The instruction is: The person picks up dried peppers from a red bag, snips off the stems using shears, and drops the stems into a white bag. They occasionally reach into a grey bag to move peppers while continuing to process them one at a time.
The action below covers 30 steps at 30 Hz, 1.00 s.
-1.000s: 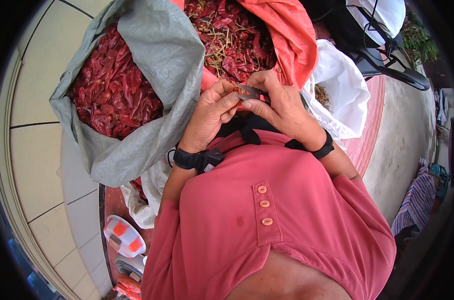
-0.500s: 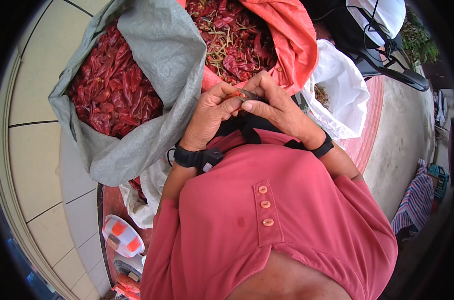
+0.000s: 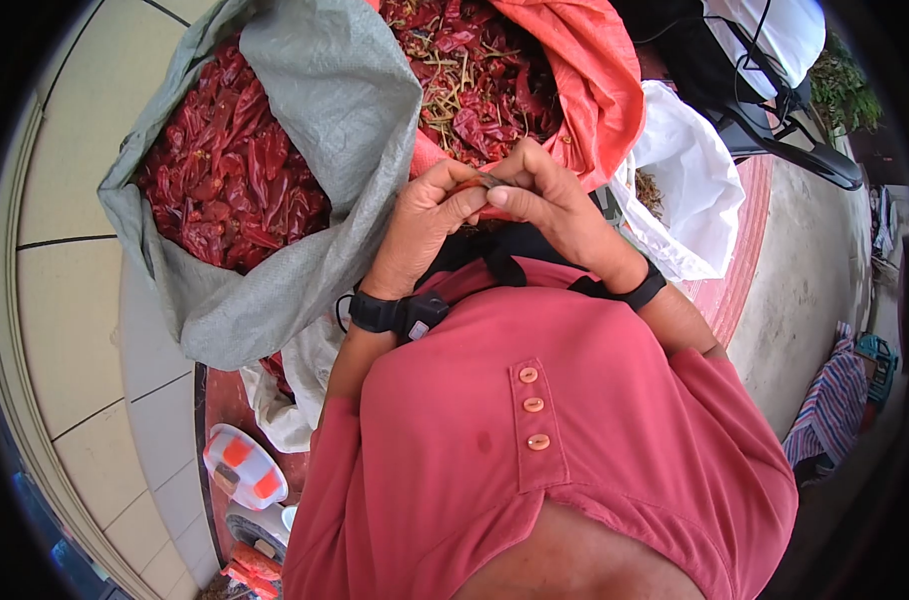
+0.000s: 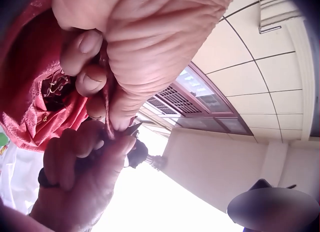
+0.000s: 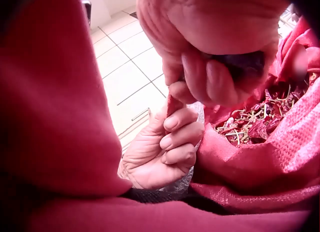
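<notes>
In the head view both hands meet just in front of the open red sack. The left hand (image 3: 415, 230) pinches a dried red chili pepper (image 5: 173, 105) between thumb and fingers. Its fingers are curled along the pepper in the right wrist view. The right hand (image 3: 560, 205) grips small dark scissors (image 3: 491, 182), whose blades are at the pepper's end, close to the left fingertips. A pointed blade tip shows in the left wrist view. Most of the scissors' handle is hidden inside the right palm.
A grey woven sack (image 3: 370, 110) full of red chilies stands at the left. The red sack (image 3: 600, 90) holds chilies and loose stems. To the right is a white sack (image 3: 700, 190). A white tub with orange patches (image 3: 245, 468) sits low on the left, and a dark chair (image 3: 815, 160) stands at upper right.
The scissors' blades, spread a second ago, now look closed together at the pepper. The two hands have drawn slightly closer, and the pepper lies straighter between them.
</notes>
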Motion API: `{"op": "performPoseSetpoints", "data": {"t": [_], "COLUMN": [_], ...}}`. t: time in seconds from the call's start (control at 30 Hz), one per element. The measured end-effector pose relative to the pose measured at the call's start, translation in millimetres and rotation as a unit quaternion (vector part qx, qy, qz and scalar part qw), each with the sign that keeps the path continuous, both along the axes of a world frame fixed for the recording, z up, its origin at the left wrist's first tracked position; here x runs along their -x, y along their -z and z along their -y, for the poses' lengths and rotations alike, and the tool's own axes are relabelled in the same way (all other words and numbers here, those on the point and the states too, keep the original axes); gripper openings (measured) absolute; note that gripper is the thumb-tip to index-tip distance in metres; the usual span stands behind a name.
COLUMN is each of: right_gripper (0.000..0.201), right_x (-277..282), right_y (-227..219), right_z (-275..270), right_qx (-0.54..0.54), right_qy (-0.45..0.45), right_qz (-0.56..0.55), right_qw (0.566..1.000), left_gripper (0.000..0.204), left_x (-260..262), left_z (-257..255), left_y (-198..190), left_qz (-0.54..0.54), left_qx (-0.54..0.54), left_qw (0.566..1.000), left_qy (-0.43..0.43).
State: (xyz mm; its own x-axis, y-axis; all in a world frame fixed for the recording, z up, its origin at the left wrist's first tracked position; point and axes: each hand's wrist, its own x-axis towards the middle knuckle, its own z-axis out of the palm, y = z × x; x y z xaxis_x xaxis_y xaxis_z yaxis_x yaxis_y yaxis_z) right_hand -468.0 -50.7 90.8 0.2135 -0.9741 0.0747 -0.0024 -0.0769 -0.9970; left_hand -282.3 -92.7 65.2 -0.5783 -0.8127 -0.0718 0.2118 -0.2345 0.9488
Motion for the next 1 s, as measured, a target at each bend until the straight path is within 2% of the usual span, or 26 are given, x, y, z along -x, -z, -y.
{"op": "performPoseSetpoints", "data": {"t": [0.07, 0.17, 0.27, 0.33, 0.37, 0.47, 0.6, 0.7, 0.8, 0.9, 1.0], "right_gripper": [0.015, 0.015, 0.017, 0.021, 0.023, 0.027, 0.028, 0.028, 0.026, 0.024, 0.023], "right_x": [8.0, 15.8, 10.2, 12.9, 13.8, 8.5, 5.8, 4.3, 2.9, 4.9, 3.1], "right_y": [-6.0, -13.2, -21.1, -4.0, 2.2, -17.6, -27.8, -25.4, -16.2, -21.6, -24.9], "right_z": [-1.2, -1.5, -5.7, -7.5, -8.5, -16.1, -18.8, -18.0, -18.6, -21.0, -22.0], "right_qx": [-0.131, -0.182, -0.109, 0.033, 0.104, 0.167, 0.155, 0.138, 0.114, 0.113, 0.120], "right_qy": [-0.028, -0.037, 0.049, 0.057, 0.061, 0.078, 0.070, 0.067, 0.067, 0.070, 0.071], "right_qz": [0.129, 0.158, 0.109, 0.002, -0.051, -0.159, -0.218, -0.202, -0.130, -0.188, -0.197], "right_qw": [0.983, 0.970, 0.987, 0.998, 0.991, 0.970, 0.961, 0.967, 0.983, 0.973, 0.970], "left_gripper": [0.009, 0.011, 0.014, 0.016, 0.017, 0.017, 0.018, 0.017, 0.017, 0.017, 0.016], "left_x": [0.7, 1.1, -0.2, -1.1, -1.7, -2.2, -0.1, -1.9, -5.2, -5.9, -6.2], "left_z": [0.8, 0.5, -0.1, -1.1, -1.5, -2.5, -5.4, -5.2, -4.1, -5.4, -6.2], "left_y": [-0.4, 1.9, -3.4, -6.0, -6.2, -6.7, -9.7, -9.5, -6.9, -8.4, -13.6], "left_qz": [-0.026, -0.052, -0.087, -0.097, -0.093, -0.097, -0.108, -0.106, -0.104, -0.077, -0.050], "left_qx": [-0.022, -0.044, -0.065, -0.071, -0.069, -0.064, -0.068, -0.057, -0.033, -0.014, -0.003], "left_qw": [0.999, 0.997, 0.994, 0.992, 0.993, 0.993, 0.992, 0.992, 0.993, 0.997, 0.999], "left_qy": [0.013, 0.024, 0.026, 0.025, 0.023, 0.027, 0.025, 0.031, 0.034, 0.014, 0.007]}}
